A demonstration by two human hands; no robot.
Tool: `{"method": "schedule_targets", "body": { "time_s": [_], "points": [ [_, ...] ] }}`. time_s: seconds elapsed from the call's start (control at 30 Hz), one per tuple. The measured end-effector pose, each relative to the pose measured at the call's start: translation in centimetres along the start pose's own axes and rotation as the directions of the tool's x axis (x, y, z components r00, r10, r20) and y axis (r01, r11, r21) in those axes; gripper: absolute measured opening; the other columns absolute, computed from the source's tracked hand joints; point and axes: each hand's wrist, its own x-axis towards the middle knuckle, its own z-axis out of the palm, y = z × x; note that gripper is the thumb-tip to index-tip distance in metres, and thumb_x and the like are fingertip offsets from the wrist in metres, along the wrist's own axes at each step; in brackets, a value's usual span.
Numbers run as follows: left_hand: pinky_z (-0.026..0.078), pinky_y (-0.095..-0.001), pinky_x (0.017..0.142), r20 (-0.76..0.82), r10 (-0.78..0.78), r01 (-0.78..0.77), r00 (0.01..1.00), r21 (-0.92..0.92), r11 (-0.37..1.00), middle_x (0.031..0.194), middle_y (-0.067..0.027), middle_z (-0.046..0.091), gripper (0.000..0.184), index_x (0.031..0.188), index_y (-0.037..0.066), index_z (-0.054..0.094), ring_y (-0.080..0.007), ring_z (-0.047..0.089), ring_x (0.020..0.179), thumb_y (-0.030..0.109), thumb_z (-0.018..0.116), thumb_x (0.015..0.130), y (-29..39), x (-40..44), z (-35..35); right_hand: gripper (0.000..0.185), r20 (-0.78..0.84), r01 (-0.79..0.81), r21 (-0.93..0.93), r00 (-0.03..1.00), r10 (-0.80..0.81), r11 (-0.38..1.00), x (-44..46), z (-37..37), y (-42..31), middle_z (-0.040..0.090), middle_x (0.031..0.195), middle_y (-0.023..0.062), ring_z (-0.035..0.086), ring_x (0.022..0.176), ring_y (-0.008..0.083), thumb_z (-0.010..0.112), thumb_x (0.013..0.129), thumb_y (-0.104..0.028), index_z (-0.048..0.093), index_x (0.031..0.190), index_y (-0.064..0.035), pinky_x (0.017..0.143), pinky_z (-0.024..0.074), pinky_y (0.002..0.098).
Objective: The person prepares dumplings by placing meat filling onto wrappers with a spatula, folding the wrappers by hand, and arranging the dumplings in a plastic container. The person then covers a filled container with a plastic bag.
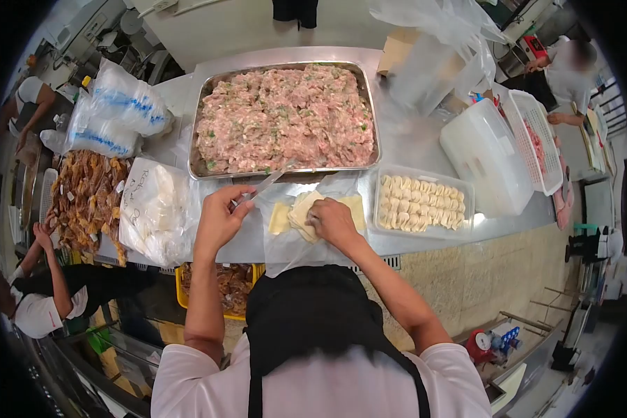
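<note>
Left hand [223, 216] off the near edge of the meat tray: thumb and fingers narrow, pinched round the handle of a thin flat blade [268, 182]. Blade slants away to the right, tip over the tray's near rim.

Right hand [333, 221] at the pale wrappers [302, 211]: fingers curled and narrow, pinching their right edge; cannot tell how many sheets. Wrappers fanned in a loose stack, over yellower sheets [279, 218] and a clear plastic sheet [277, 252] at the near edge of the metal table [414, 143].

In the way beyond both hands: the wide metal tray [377, 132], heaped with minced meat [282, 115] flecked green. Just right of the right hand, a clear box [471, 205] with rows of folded dumplings [421, 202]. Farther right, a whitish tub [486, 160] and a white basket [534, 132], side by side, both tilted.

Left of the left forearm, a white bag [153, 212] with black handwriting; past it, a brown heap [87, 198]; behind, 2 bulging bags [129, 104] marked blue. Below the table, a yellow crate [182, 285]. 2 people at left, 1 at far right.
</note>
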Motion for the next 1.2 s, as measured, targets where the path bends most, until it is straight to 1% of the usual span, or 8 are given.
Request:
{"method": "schedule_targets", "body": {
  "time_s": [0.23,0.37,0.43,0.57,0.63,0.7,0.8,1.2],
  "points": [
    [0.048,-0.0316,0.064,0.034,0.030,-0.032,0.999,0.046,0.998,0.087,-0.0110,0.070,0.028,0.112,0.005,0.072,-0.0169,0.060,0.072,0.002,0.070,0.084,-0.3,0.7,-0.2,0.008,-0.104,0.207,0.078,0.975,-0.199,0.975,-1.9,-1.2,0.0,0.063,0.084,0.0079,0.061,0.089,0.0282,0.073,0.072,-0.003,0.066,0.076,-0.0032,0.078,0.0532,0.0406],
    [0.047,-0.0316,0.065,0.045,0.089,-0.090,0.995,0.020,0.996,0.082,-0.0113,0.068,0.028,0.115,0.004,0.070,-0.0176,0.059,0.070,0.003,0.068,0.087,0.5,1.2,0.6,0.015,-0.102,0.172,0.126,0.982,-0.159,0.977,-1.5,-0.7,1.3,0.067,0.092,0.0089,0.063,0.088,0.0304,0.075,0.070,-0.002,0.068,0.084,-0.0013,0.079,0.0534,0.0379],
    [0.044,-0.0292,0.062,0.045,0.039,-0.037,0.998,-0.036,0.999,0.078,-0.0050,0.063,0.024,0.112,0.002,0.069,-0.0131,0.053,0.067,0.004,0.068,0.088,0.3,1.3,1.3,0.014,-0.088,0.032,0.490,0.996,0.013,0.871,-1.5,-0.9,1.9,0.070,0.096,0.0113,0.066,0.084,0.0283,0.073,0.077,-0.003,0.070,0.090,0.0001,0.078,0.0524,0.0340],
    [0.047,-0.0298,0.063,0.119,0.049,-0.045,0.992,-0.033,0.998,0.072,-0.0024,0.060,0.017,0.099,0.001,0.065,-0.0115,0.057,0.069,0.011,0.073,0.088,-0.5,1.4,4.4,0.009,-0.221,-0.036,0.562,0.956,0.191,0.827,-1.9,-1.0,1.3,0.071,0.089,0.0122,0.069,0.076,0.0238,0.070,0.085,-0.004,0.072,0.093,0.0002,0.072,0.0525,0.0324],
    [0.046,-0.0273,0.057,0.133,0.015,0.007,0.991,-0.160,0.987,0.071,0.0011,0.056,0.020,0.092,0.003,0.061,-0.0087,0.056,0.064,0.011,0.077,0.085,-0.6,0.8,7.9,0.010,-0.058,-0.221,0.762,0.913,0.404,0.609,-1.9,-1.7,0.3,0.070,0.087,0.0111,0.067,0.074,0.0175,0.069,0.091,-0.007,0.071,0.093,0.0028,0.069,0.0516,0.0310],
    [0.042,-0.0232,0.051,0.269,-0.080,0.195,0.960,-0.433,0.880,0.075,0.0003,0.059,0.024,0.096,0.003,0.059,-0.0064,0.053,0.058,0.006,0.078,0.083,-0.7,0.6,10.8,0.012,-0.109,-0.190,0.762,0.905,0.411,0.619,-1.9,-1.5,-0.4,0.070,0.087,0.0108,0.066,0.074,0.0158,0.068,0.092,-0.007,0.070,0.093,0.0041,0.068,0.0515,0.0302],
    [0.044,-0.0230,0.047,0.201,-0.058,0.165,0.978,-0.571,0.804,0.076,-0.0028,0.062,0.029,0.097,0.004,0.056,-0.0081,0.056,0.055,0.000,0.080,0.080,-0.4,0.8,13.7,0.015,-0.178,-0.164,0.747,0.884,0.432,0.645,-2.3,-1.9,-1.0,0.069,0.089,0.0095,0.063,0.075,0.0125,0.067,0.094,-0.009,0.069,0.093,0.0057,0.069,0.0506,0.0285],
    [0.040,-0.0206,0.042,0.290,-0.164,0.329,0.943,-0.731,0.598,0.075,-0.0033,0.063,0.029,0.092,0.006,0.053,-0.0068,0.053,0.051,-0.006,0.076,0.079,-0.9,0.8,12.5,0.017,-0.092,-0.126,0.901,0.881,0.465,0.416,-4.0,-0.8,2.6,0.068,0.099,0.0058,0.061,0.086,0.0097,0.060,0.100,-0.015,0.066,0.101,0.0010,0.076,0.0509,0.0276]
  ]
}}
